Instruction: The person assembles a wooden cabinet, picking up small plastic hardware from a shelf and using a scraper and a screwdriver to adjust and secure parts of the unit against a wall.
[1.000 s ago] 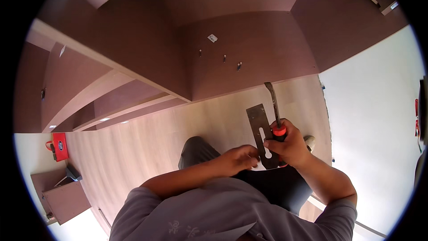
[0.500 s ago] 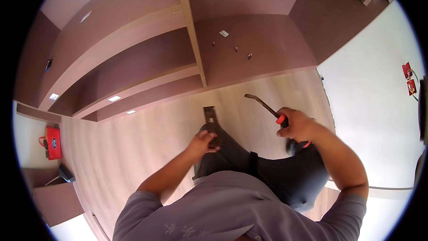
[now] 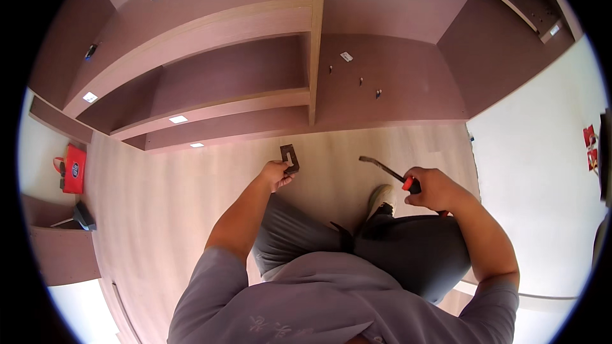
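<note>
1. While both things were in the right hand (image 3: 433,190) a second ago, each hand has its own thing now.
2. The left hand (image 3: 275,177) has taken the flat metal plate (image 3: 294,157) with the slot, and it is near the middle of the frame. It is over the pale floor (image 3: 331,159), but I cannot tell if it touches it.
3. So the plate and the bent metal tool (image 3: 386,169) are well apart, and the right hand has only the tool to mind.
4. The left arm reaches up from the lower left. Its fingers are closed on the near end of the plate, and the far end sticks out past them.
5. The right arm is bent, with the elbow out at the lower right. Its fingers wrap around the red and black handle (image 3: 408,184), and the bent tip points to the upper left.
6. A shoe (image 3: 381,199) shows just below the tool.
</note>
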Motion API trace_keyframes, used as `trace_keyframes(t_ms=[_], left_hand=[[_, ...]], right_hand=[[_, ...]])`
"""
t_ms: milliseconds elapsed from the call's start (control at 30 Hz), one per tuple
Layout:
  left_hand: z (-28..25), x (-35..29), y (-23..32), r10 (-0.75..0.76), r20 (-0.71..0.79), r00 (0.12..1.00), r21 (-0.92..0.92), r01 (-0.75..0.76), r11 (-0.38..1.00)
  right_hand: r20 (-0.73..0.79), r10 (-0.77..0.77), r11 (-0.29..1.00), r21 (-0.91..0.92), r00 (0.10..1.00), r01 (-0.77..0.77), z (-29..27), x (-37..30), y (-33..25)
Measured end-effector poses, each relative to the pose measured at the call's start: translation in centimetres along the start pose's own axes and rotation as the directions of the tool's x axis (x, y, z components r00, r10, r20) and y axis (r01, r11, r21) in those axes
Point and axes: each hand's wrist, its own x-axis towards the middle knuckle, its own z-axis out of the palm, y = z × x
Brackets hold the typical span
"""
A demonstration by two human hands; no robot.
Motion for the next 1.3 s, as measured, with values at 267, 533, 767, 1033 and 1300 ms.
trace_keyframes(t_ms=[267, 533, 767, 1033, 1300], left_hand=[[-1.4, 7.9, -1.7, -0.104, -0.168, 0.980, -0.055, 0.096, 0.994], [-2.2, 10.7, -5.1, 0.083, -0.363, 0.928, 0.160, -0.026, 0.987], [-2.8, 11.8, -6.5, 0.148, -0.458, 0.876, 0.299, -0.005, 0.954], [-2.1, 9.3, 0.1, 0.134, -0.392, 0.910, -0.061, -0.171, 0.983], [-2.4, 10.1, 1.5, 0.026, -0.381, 0.924, -0.014, -0.034, 0.999]], right_hand=[[0.157, 0.251, 0.959, 0.092, 0.955, -0.268, -0.7, 2.0, 0.0], [0.425, 0.333, 0.742, 0.432, 0.842, -0.512, 4.3, 5.1, 3.7], [0.556, 0.294, 0.681, 0.450, 0.778, -0.578, 9.9, 10.2, 3.7], [0.489, 0.127, 0.622, 0.639, 0.863, -0.453, 11.7, 16.1, 0.7], [0.469, 0.163, 0.581, 0.665, 0.868, -0.468, 12.2, 15.5, 1.2]])
